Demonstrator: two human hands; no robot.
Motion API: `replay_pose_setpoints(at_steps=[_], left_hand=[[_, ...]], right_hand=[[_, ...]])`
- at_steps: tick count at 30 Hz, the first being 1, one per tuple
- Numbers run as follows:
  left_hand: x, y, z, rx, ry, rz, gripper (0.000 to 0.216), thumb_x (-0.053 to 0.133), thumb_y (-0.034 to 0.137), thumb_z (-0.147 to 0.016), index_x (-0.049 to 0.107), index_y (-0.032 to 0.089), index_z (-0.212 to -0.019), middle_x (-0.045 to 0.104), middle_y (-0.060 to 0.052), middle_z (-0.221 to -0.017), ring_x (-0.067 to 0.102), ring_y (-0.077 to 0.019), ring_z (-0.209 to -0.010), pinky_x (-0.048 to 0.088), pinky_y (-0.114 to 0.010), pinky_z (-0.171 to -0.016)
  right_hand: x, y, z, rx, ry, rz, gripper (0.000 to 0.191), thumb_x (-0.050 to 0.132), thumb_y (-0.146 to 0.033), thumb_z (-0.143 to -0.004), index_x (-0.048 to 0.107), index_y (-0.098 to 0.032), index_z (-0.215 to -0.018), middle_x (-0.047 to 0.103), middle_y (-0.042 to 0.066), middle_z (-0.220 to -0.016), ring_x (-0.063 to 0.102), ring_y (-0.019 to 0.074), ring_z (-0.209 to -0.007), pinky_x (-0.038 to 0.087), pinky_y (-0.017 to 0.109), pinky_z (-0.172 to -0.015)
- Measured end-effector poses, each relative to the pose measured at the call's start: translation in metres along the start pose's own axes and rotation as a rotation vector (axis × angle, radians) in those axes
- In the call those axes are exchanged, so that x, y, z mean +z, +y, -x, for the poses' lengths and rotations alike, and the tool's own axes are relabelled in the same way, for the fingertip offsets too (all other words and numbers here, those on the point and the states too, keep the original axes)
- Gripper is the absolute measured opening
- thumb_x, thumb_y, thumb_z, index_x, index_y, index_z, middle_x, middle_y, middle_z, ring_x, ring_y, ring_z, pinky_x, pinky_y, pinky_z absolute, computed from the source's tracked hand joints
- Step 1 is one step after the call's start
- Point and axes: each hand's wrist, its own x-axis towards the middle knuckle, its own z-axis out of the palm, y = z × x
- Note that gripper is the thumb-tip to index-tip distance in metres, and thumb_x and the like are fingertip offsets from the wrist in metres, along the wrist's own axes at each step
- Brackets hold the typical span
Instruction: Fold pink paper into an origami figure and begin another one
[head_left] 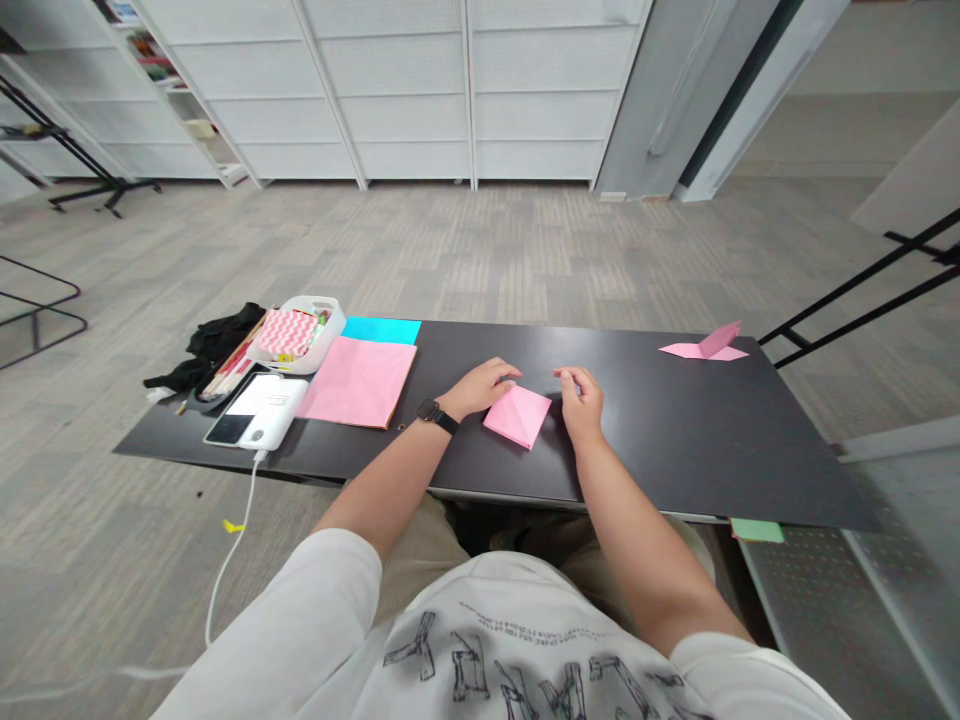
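Observation:
A small pink folded paper square [517,416] lies at an angle on the dark table in front of me, with creases running across its top. My left hand [484,387], wearing a black watch on the wrist, rests at the paper's upper left edge. Its fingers are stretched out and the thumb touches the paper. Just right of the paper is my right hand [581,400], apart from it. The fingers there are curled in and I see nothing in them.
A pink paper stack [360,382] and a blue sheet [382,330] lie left. Beyond are a white basket [332,335], a phone [229,428], a white cabled device [274,415] and black cloth [225,335]. A folded pink paper figure [709,347] sits at the far right of the table [675,440].

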Motion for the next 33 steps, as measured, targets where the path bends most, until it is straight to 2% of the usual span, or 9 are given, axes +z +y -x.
replay_pose_setpoints(at_steps=[3, 5, 7, 12, 17, 20, 26, 33], left_hand=[[-0.006, 0.008, -0.004, 0.056, 0.119, -0.141, 0.029, 0.062, 0.018, -0.097, 0.079, 0.022, -0.119, 0.072, -0.011, -0.12, 0.066, -0.0274, -0.115, 0.049, -0.043, -0.109], [-0.009, 0.009, 0.001, 0.022, 0.202, -0.164, 0.026, 0.06, 0.017, -0.099, 0.079, 0.022, -0.116, 0.073, -0.011, -0.117, 0.066, -0.0283, -0.113, 0.047, -0.045, -0.109], [-0.01, 0.008, 0.012, -0.002, 0.226, -0.156, 0.022, 0.063, 0.018, -0.098, 0.08, 0.023, -0.111, 0.074, -0.01, -0.112, 0.066, -0.0289, -0.11, 0.047, -0.046, -0.107], [-0.003, -0.001, 0.036, 0.014, 0.127, -0.252, 0.022, 0.061, 0.022, -0.101, 0.081, 0.026, -0.109, 0.076, -0.008, -0.111, 0.066, -0.0276, -0.107, 0.046, -0.044, -0.102], [0.005, -0.005, 0.038, 0.0, 0.113, -0.37, 0.026, 0.058, 0.025, -0.103, 0.081, 0.029, -0.112, 0.076, -0.008, -0.115, 0.063, -0.0267, -0.106, 0.044, -0.045, -0.102], [0.008, -0.006, 0.037, 0.015, 0.119, -0.402, 0.027, 0.057, 0.023, -0.102, 0.082, 0.03, -0.109, 0.075, -0.008, -0.112, 0.062, -0.0265, -0.103, 0.043, -0.046, -0.102], [0.01, -0.006, 0.037, 0.032, 0.079, -0.445, 0.036, 0.057, 0.012, -0.097, 0.083, 0.031, -0.112, 0.074, -0.009, -0.111, 0.061, -0.0263, -0.101, 0.042, -0.046, -0.1], [0.01, -0.006, 0.041, 0.064, -0.019, -0.672, 0.042, 0.051, 0.01, -0.1, 0.081, 0.032, -0.121, 0.074, -0.006, -0.122, 0.06, -0.0247, -0.109, 0.042, -0.046, -0.102]], right_hand=[[0.001, -0.002, 0.001, -0.052, -0.039, 0.019, 0.027, 0.059, -0.041, -0.103, 0.078, -0.026, -0.093, 0.079, 0.006, -0.096, 0.073, 0.0259, -0.096, 0.057, 0.044, -0.092], [0.003, -0.002, 0.003, -0.078, -0.067, 0.035, 0.024, 0.06, -0.04, -0.102, 0.079, -0.026, -0.095, 0.079, 0.006, -0.097, 0.073, 0.0259, -0.096, 0.057, 0.045, -0.093], [0.005, -0.002, 0.003, -0.104, -0.102, 0.065, 0.022, 0.062, -0.039, -0.102, 0.08, -0.028, -0.095, 0.079, 0.005, -0.098, 0.073, 0.026, -0.097, 0.057, 0.045, -0.094], [0.014, 0.004, -0.013, -0.163, -0.321, 0.212, 0.015, 0.07, -0.035, -0.098, 0.084, -0.032, -0.097, 0.079, 0.003, -0.098, 0.072, 0.0254, -0.095, 0.055, 0.047, -0.095], [0.032, 0.006, -0.036, -0.264, -0.556, 0.339, 0.009, 0.08, -0.034, -0.091, 0.086, -0.035, -0.097, 0.077, 0.003, -0.095, 0.069, 0.0243, -0.092, 0.053, 0.045, -0.094], [0.042, 0.005, -0.039, -0.286, -0.661, 0.42, 0.014, 0.083, -0.029, -0.088, 0.087, -0.038, -0.097, 0.076, 0.002, -0.096, 0.067, 0.0236, -0.092, 0.052, 0.044, -0.093], [0.044, 0.003, -0.036, -0.295, -0.732, 0.515, 0.019, 0.08, -0.024, -0.088, 0.087, -0.04, -0.097, 0.075, 0.002, -0.098, 0.064, 0.0225, -0.092, 0.049, 0.04, -0.09], [0.034, -0.026, -0.04, -0.218, -0.958, 0.735, 0.028, 0.062, -0.036, -0.102, 0.083, -0.038, -0.12, 0.073, 0.006, -0.117, 0.063, 0.0267, -0.111, 0.043, 0.04, -0.096]])
